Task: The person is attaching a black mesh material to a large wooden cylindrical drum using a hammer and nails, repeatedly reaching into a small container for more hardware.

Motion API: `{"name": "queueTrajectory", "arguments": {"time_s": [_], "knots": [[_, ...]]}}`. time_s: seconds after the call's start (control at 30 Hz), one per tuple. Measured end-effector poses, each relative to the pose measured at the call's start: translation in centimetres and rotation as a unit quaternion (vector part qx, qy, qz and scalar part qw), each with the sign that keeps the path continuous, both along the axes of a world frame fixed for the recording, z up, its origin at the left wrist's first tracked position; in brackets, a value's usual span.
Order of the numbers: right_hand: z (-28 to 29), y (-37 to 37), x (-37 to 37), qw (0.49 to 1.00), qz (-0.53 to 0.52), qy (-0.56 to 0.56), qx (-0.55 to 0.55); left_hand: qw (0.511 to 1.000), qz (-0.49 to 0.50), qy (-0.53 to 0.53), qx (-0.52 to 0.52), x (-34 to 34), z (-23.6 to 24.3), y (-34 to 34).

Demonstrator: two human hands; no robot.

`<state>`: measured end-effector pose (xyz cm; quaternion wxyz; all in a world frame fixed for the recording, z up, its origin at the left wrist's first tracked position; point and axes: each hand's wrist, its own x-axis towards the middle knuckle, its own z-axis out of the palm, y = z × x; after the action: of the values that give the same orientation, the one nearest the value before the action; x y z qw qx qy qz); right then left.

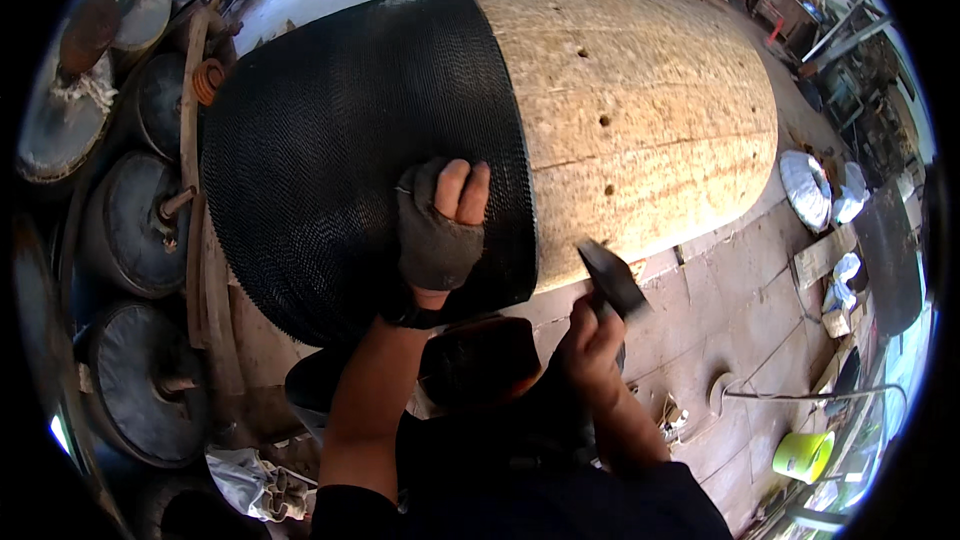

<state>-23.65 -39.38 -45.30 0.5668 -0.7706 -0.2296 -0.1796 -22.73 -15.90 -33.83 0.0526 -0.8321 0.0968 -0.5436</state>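
Observation:
A large wooden drum (660, 130) lies before me, its pale surface dotted with several dark holes. Black ridged, toothed sheeting (340, 120) covers its left part and ends in a straight edge across the wood. My left hand (442, 225), in a dark grey fingerless glove, rests on the sheeting near that edge. Its fingers are curled closed; whatever they may hold is hidden. To the right, just off the drum's near side, my bare right hand (594, 345) grips a hammer (612, 280), its dark head raised and slightly blurred.
Several round dark drums (140, 225) with end shafts stand along the left, beside upright wooden boards (193, 140). On the tiled floor at right are a yellow-green bucket (803, 456), a white wrapped roll (805, 190) and wood blocks (825, 258). A dark rounded object (478, 360) sits below the drum.

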Motion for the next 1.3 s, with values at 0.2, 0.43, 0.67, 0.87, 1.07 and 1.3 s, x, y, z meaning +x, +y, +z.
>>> {"name": "queueTrajectory", "arguments": {"time_s": [0.2, 0.43, 0.67, 0.87, 1.07, 1.3], "knots": [[-2.4, -0.2, 0.5, 0.994, -0.061, 0.032, -0.089, 0.999, 0.039, 0.003, 0.016, 0.2, 0.0, 0.4], [-4.2, -2.4, -2.3, 0.993, -0.045, 0.013, -0.109, 0.997, -0.066, 0.005, -0.026, -2.0, -2.5, -3.1], [-4.4, -2.8, -2.6, 0.994, -0.035, 0.051, -0.085, 0.973, -0.126, 0.125, -0.147, -4.0, -9.9, -8.1], [-5.7, -2.9, -2.7, 0.996, 0.001, 0.05, -0.072, 0.962, -0.127, 0.126, -0.204, -3.3, -10.7, -8.4], [-5.0, -2.8, -2.5, 0.993, 0.007, 0.103, -0.048, 0.955, -0.122, 0.102, -0.249, -2.7, -10.8, -8.9], [-4.1, -2.6, -2.7, 0.997, 0.025, 0.071, -0.025, 0.94, -0.098, 0.149, -0.291, -2.2, -10.7, -10.1]]}}
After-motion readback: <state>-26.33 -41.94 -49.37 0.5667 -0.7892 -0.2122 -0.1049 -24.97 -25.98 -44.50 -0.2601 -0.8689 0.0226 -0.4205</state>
